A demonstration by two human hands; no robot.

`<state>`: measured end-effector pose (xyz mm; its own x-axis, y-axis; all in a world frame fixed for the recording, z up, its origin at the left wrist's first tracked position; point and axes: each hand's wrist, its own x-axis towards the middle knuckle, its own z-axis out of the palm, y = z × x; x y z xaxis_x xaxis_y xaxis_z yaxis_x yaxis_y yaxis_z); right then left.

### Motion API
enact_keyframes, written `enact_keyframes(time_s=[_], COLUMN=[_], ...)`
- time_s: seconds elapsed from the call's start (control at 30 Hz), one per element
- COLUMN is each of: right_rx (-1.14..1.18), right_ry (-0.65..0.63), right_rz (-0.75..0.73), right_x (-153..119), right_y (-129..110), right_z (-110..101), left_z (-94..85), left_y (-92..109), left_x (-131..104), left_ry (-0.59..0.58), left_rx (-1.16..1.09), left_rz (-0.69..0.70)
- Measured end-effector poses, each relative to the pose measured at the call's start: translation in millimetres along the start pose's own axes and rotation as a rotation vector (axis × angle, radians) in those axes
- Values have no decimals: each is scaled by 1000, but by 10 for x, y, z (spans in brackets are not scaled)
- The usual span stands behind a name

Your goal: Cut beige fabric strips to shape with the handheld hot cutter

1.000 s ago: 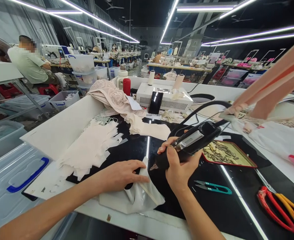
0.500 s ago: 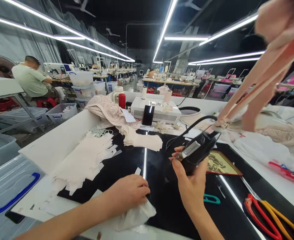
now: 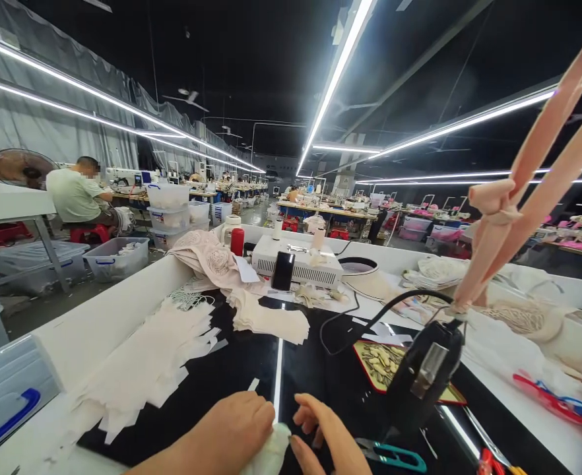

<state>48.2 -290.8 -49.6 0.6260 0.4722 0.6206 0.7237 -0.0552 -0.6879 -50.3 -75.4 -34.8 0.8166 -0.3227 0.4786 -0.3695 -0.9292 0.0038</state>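
Observation:
My left hand (image 3: 236, 422) is closed on a bunched pale cloth piece (image 3: 271, 448) at the front edge of the black work surface (image 3: 251, 369). Close by on its right, my right hand (image 3: 328, 439) has its fingers curved and apart, with the thumb beside the cloth; whether it touches is unclear. A black corded hand tool with a metal plate (image 3: 432, 369) hangs from knotted pink straps (image 3: 493, 231), apart from both hands. To the right of my right hand lie teal thread snips (image 3: 394, 455).
Stacked pale fabric pieces (image 3: 147, 356) lie left, and a folded pile (image 3: 271, 320) sits mid-table. Behind the hanging tool is a tray (image 3: 363, 363) of small yellowish pieces. A phone (image 3: 283, 270) leans against a white box (image 3: 298, 254). Red-handled scissors (image 3: 489, 462) lie front right. A seated person (image 3: 76, 194) works far left.
My right hand has let go of the black tool, which now hangs from the straps, and has moved left beside the cloth. My left hand keeps the cloth. The view has tilted upward.

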Motion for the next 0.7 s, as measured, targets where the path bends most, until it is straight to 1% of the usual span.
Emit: enact_keyframes(time_s=[0.03,0.07,0.1,0.13,0.17,0.23,0.3,0.4,0.47,0.53,0.6,0.7], right_rx=[71,132,202,287,378,550,607,570,547,529,510,451], right_ry=[-10,-55,-132,-233,-336,-491,-547,-579,-597,-635,-680,-731], right_rz=[141,258,346,397,417,403,408,417,390,359,348,365], right_x=[-17,-21,-14,5,32,102,176,296,385,474,548,619], right_y=[27,45,51,44,26,-37,-114,-218,-286,-356,-413,-438], right_z=[88,174,253,327,395,510,589,616,589,559,550,582], left_z=[-88,-190,-299,-410,-512,-665,-725,-690,-664,-692,-773,-916], left_y=[-7,-15,-22,-28,-33,-49,-83,-186,-270,-336,-368,-380], left_x=[21,45,71,98,125,170,191,158,101,37,-15,-49], left_ry=[-13,-35,-66,-89,-118,-131,-112,-113,-174,-254,-306,-305], left_rx=[-56,-120,-195,-291,-395,-601,-794,-1056,-1201,-1308,-1382,-1428], left_rz=[-61,-128,-214,-289,-361,-515,-642,-774,-852,-922,-985,-1068])
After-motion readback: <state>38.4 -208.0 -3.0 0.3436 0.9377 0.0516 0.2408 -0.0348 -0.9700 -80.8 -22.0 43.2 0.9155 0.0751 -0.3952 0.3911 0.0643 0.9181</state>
